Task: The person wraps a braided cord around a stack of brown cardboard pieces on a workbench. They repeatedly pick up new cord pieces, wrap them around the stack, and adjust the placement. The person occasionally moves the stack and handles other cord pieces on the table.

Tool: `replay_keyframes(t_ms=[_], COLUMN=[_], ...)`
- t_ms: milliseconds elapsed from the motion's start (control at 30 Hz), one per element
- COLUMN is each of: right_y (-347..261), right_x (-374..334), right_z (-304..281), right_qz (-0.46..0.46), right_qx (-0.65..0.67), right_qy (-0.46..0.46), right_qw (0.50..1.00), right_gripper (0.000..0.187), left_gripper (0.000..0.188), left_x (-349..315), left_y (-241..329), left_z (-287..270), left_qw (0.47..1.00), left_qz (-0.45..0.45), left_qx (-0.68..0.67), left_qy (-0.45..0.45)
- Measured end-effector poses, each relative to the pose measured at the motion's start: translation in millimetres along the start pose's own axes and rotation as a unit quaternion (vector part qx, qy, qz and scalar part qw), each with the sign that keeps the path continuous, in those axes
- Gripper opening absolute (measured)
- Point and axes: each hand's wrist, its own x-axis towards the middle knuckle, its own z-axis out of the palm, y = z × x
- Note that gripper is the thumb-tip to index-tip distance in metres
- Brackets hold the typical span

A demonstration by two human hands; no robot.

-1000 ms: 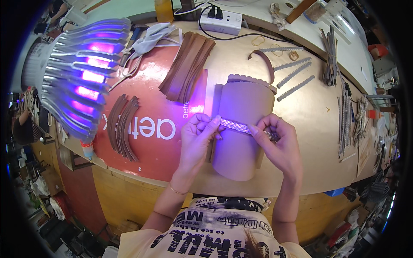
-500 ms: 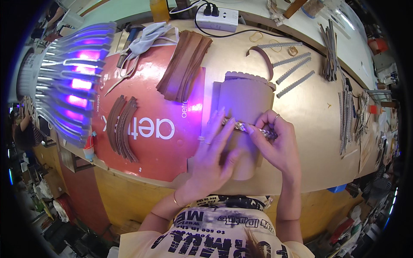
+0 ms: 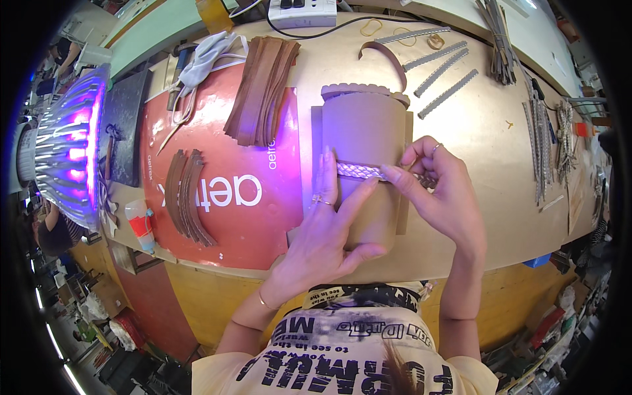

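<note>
A braided strip [image 3: 359, 171], silvery and shiny, lies across a rounded brown form [image 3: 364, 131] that stands out from the bench in front of me. My left hand [image 3: 326, 230] rests on the form's left side with fingers spread; its index fingertip presses near the braid's lower edge. With thumb and index finger, my right hand [image 3: 444, 187] pinches the braid at the form's right edge. Past that pinch, a short tail of braid shows under the fingers. Along the form's far end runs a scalloped brown strip [image 3: 362, 89].
Brown strips are stacked [image 3: 263, 92] on a red sheet [image 3: 230, 224], near curved strips [image 3: 187, 197]. Grey serrated strips [image 3: 447, 92] lie far right. A lit lamp [image 3: 72, 151] hangs left, above a small bottle [image 3: 139, 225]. A power strip [image 3: 301, 13] sits at the back.
The braid now lies straighter across the form and more of it is uncovered. My right hand has shifted right along it; my left fingers have spread wider. The view has shifted too.
</note>
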Motion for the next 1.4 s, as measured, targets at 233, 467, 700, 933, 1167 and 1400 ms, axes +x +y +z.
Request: replay_keyframes(t_ms=[233,467,700,933,1167,1400], right_y=[4.3,-22.6,-48.3,-25.5,-6.2,-1.4], right_x=[0.5,-6.0,-5.4,-8.7,-9.2,-9.1], right_z=[-7.9,-6.3,-0.5,-17.0,-13.6,-12.1], right_qz=[-0.017,-0.063,-0.168,-0.045,-0.020,0.004], right_qx=[-0.006,-0.062,-0.087,-0.071,0.010,0.035], right_qy=[0.005,0.040,0.040,0.033,0.023,0.010], right_qw=[1.000,0.995,0.981,0.996,0.999,0.999], right_gripper=[0.034,0.028,0.021,0.025,0.024,0.024], left_gripper=[0.091,0.092,0.093,0.091,0.091,0.092], left_x=[4.5,7.5,7.9,6.3,7.2,6.6], left_y=[4.4,11.5,11.5,12.1,12.0,11.3], left_z=[-3.9,-8.3,-8.6,-8.1,-8.4,-9.0], left_qw=[0.995,0.993,0.994,0.997,0.996,0.996], left_qz=[0.023,-0.001,-0.005,-0.015,-0.004,-0.004], left_qx=[0.090,0.106,0.094,0.053,0.078,0.070], left_qy=[-0.030,-0.054,-0.048,-0.049,-0.050,-0.050])
